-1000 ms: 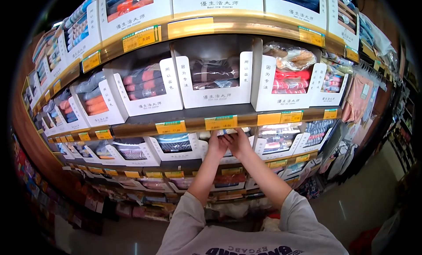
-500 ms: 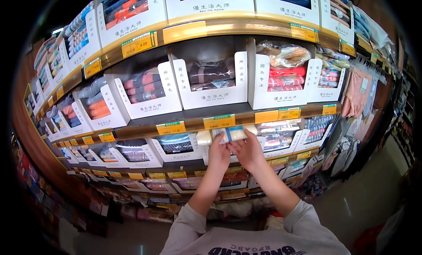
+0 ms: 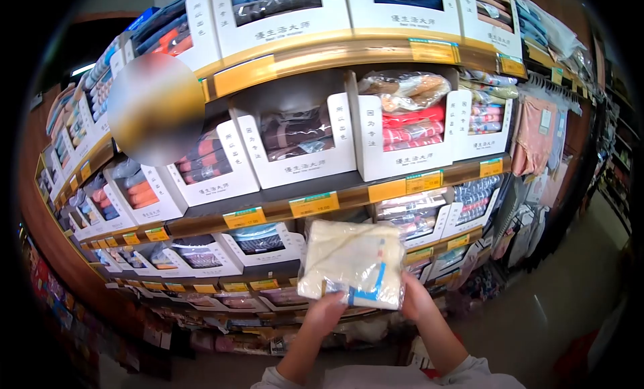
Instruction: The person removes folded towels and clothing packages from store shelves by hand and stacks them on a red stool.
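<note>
A cream folded cloth in a clear plastic pack [image 3: 349,258], with a blue band near its lower edge, is held up before the shelves, its broad face toward me. My left hand [image 3: 327,311] grips its lower left corner. On the lower right side, my right hand [image 3: 416,297] is closed on the same pack, with its fingers mostly hidden behind. Just behind the pack runs the middle shelf edge with a yellow price tag [image 3: 314,204]. Left of it stands a white box of blue and striped cloths [image 3: 261,241].
White display boxes of folded, wrapped cloths [image 3: 298,131] line the curved shelves. Red and pink packs [image 3: 414,124] fill one box. A pink garment [image 3: 534,134] hangs at the right end. A round blurred patch [image 3: 156,109] covers part of the left shelves.
The pack has come down and toward me and is tilted, so its broad face shows instead of a narrow edge. Both hands moved lower and spread to its sides. The view shifted.
</note>
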`<action>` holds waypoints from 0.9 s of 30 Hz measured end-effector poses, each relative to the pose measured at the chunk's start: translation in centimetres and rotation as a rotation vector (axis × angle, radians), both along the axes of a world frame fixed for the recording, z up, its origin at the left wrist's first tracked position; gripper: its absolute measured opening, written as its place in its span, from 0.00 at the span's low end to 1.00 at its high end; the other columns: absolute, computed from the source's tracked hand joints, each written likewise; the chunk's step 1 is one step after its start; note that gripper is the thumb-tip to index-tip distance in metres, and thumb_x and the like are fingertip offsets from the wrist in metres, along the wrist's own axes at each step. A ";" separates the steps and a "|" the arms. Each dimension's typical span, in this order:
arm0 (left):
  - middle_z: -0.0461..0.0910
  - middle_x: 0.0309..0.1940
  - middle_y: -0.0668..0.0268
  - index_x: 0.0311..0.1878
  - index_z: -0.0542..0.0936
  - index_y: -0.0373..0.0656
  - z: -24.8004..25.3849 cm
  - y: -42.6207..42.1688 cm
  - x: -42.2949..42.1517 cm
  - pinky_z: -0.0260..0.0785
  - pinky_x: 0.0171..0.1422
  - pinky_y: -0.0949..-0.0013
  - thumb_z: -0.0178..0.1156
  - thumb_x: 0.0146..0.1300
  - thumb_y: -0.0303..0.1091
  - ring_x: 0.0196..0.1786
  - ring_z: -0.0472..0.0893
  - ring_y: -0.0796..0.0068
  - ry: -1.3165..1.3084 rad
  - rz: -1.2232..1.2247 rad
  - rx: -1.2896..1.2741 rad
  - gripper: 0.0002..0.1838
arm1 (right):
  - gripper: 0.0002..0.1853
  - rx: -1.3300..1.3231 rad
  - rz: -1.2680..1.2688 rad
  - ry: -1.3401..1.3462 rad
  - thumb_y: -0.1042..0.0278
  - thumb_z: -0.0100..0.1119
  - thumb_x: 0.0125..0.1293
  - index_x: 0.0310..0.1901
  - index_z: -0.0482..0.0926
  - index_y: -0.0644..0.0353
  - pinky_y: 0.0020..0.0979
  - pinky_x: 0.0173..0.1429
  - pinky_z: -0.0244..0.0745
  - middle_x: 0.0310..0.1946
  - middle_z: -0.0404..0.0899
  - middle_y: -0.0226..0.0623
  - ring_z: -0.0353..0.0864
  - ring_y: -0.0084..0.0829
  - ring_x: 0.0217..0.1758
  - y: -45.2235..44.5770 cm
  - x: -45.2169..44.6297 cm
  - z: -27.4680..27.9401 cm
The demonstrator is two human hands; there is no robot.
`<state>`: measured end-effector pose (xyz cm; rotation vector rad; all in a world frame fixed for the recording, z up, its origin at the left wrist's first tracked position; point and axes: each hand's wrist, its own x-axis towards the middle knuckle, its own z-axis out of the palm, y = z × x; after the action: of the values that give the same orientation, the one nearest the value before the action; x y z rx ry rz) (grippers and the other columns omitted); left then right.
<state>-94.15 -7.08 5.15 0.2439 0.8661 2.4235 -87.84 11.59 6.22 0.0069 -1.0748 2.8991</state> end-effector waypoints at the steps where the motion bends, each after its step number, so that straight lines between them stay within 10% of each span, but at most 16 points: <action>1: 0.68 0.52 0.60 0.56 0.61 0.39 -0.9 0.1 0.2 0.56 0.61 0.57 0.54 0.51 0.25 0.56 0.67 0.63 0.059 -0.073 0.003 0.27 | 0.25 0.016 0.029 0.017 0.66 0.51 0.59 0.57 0.59 0.66 0.33 0.55 0.64 0.51 0.69 0.41 0.69 0.33 0.54 0.4 0.9 0.6; 6: 0.65 0.56 0.59 0.58 0.60 0.37 -4.1 0.4 1.1 0.54 0.62 0.57 0.56 0.50 0.30 0.59 0.65 0.61 0.018 -0.309 0.092 0.31 | 0.22 0.057 -0.044 -0.128 0.72 0.54 0.55 0.53 0.65 0.65 0.32 0.54 0.64 0.46 0.72 0.37 0.71 0.29 0.50 3.0 4.0 -0.9; 8: 0.65 0.56 0.59 0.58 0.60 0.36 -3.7 1.1 1.9 0.55 0.62 0.58 0.58 0.48 0.33 0.59 0.65 0.61 0.445 -0.211 -0.715 0.33 | 0.20 0.162 -0.153 -0.089 0.73 0.55 0.55 0.50 0.68 0.66 0.34 0.51 0.68 0.44 0.74 0.39 0.74 0.31 0.47 4.0 5.4 -2.2; 10: 0.66 0.55 0.59 0.58 0.60 0.34 -3.5 1.8 2.6 0.57 0.61 0.60 0.60 0.47 0.34 0.58 0.66 0.61 -0.034 -0.227 -0.053 0.34 | 0.20 0.172 -0.200 -0.119 0.73 0.55 0.55 0.50 0.68 0.66 0.33 0.51 0.67 0.43 0.74 0.38 0.74 0.30 0.46 5.2 7.2 -2.9; 20: 0.68 0.52 0.63 0.58 0.62 0.35 -3.3 8.7 4.1 0.56 0.58 0.71 0.60 0.52 0.32 0.53 0.66 0.75 0.378 -0.511 -0.377 0.30 | 0.18 0.225 -0.404 -0.214 0.74 0.55 0.54 0.48 0.70 0.64 0.27 0.53 0.65 0.43 0.75 0.34 0.73 0.26 0.46 10.4 15.5 -4.5; 27: 0.72 0.34 0.73 0.49 0.70 0.37 -4.8 14.6 6.4 0.60 0.36 0.80 0.56 0.58 0.38 0.33 0.68 0.86 0.453 -0.553 -0.594 0.19 | 0.21 0.293 -0.632 -0.284 0.74 0.54 0.54 0.52 0.65 0.64 0.22 0.47 0.66 0.42 0.74 0.35 0.72 0.22 0.43 13.2 19.6 -4.9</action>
<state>-87.72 7.54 0.34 0.7079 1.4439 1.5401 -68.20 24.81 1.34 -0.6267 -1.2477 2.2025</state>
